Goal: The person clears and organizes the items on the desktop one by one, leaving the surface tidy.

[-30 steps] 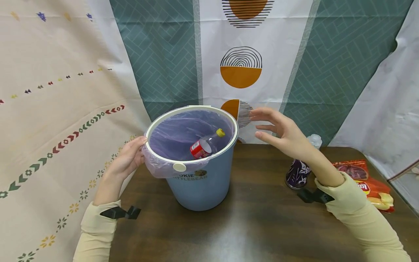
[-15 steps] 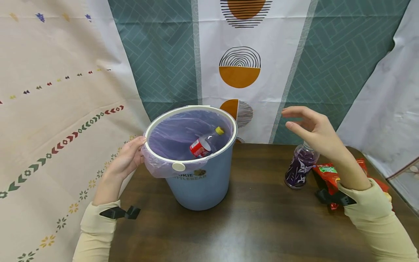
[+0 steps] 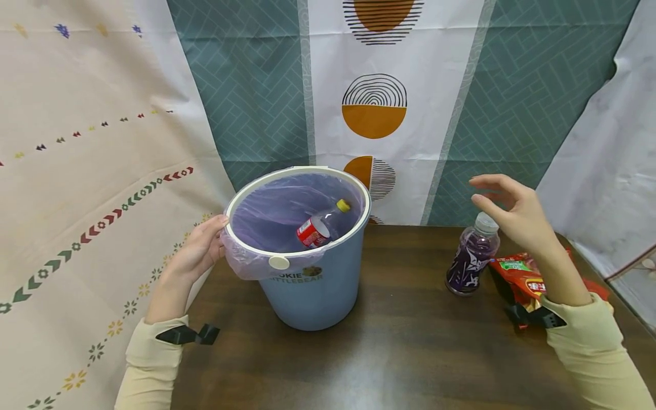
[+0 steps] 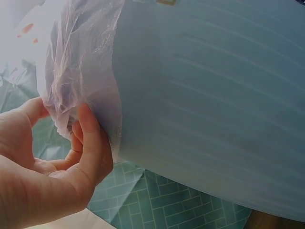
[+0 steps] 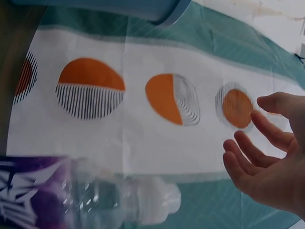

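Observation:
A blue trash can (image 3: 318, 302) with a cream rim stands tilted on the table, lined with a translucent purple trash bag (image 3: 246, 259) folded over its edge. Inside lies a clear plastic bottle (image 3: 315, 230) with a yellow cap and red label. At the left of the rim, my left hand (image 3: 197, 250) pinches the rim and bag between thumb and fingers. My right hand (image 3: 523, 213) hovers with bent, spread fingers, holding nothing, just above and right of a purple-labelled bottle (image 3: 468, 259). That bottle stands upright with a white cap (image 5: 164, 200), apart from the fingers in the right wrist view.
A red snack bag (image 3: 517, 276) lies on the dark wooden table (image 3: 400, 341), partly hidden behind my right forearm. Patterned cloths hang at the back (image 3: 246, 85) and along the left side. A pale cloth (image 3: 615, 171) hangs at the right.
My right hand has moved right, from beside the trash can to near the purple-labelled bottle, then dropped slightly, uncovering the bottle's cap. My left hand has stayed at the rim.

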`<state>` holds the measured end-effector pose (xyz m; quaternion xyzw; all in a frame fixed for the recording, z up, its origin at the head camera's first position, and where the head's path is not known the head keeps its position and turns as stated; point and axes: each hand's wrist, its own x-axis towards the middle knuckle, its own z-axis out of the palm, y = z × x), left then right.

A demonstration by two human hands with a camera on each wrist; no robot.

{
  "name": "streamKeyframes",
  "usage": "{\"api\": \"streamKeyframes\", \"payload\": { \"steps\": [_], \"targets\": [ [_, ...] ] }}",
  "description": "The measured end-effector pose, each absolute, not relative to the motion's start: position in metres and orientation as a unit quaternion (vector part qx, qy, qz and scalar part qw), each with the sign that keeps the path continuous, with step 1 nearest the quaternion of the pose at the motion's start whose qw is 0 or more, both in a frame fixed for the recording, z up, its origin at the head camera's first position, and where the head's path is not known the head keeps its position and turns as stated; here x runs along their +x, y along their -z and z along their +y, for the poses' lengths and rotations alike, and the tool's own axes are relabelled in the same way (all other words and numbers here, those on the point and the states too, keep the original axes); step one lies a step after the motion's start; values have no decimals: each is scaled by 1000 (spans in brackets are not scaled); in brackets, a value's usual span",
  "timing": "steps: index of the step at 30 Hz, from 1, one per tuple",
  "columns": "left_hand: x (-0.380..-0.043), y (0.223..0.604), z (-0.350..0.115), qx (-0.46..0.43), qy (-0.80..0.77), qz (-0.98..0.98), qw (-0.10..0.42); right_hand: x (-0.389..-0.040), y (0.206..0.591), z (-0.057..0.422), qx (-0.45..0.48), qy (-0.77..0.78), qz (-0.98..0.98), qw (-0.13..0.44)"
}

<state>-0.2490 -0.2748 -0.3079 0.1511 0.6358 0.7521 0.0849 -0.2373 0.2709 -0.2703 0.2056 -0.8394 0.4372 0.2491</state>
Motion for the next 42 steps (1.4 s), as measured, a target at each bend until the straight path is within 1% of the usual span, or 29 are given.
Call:
{"api": "streamKeyframes", "payload": {
  "steps": [7,14,17,25,42],
  "targets": [
    [-250,309,-275,161,-753,631,94,-235,283,281,162,-365,-872,282],
    [-251,309,-275,171,-755,626,96,-237,290,288,132,-342,-887,279],
    [-250,308,-275,164,-754,630,92,-238,295,292,113,-340,-896,262],
    [-249,309,-275,152,-754,634,85,-240,306,301,64,-359,-913,182],
    [-249,308,-275,152,-752,636,85,-245,330,310,39,-345,-931,109]
  ]
}}
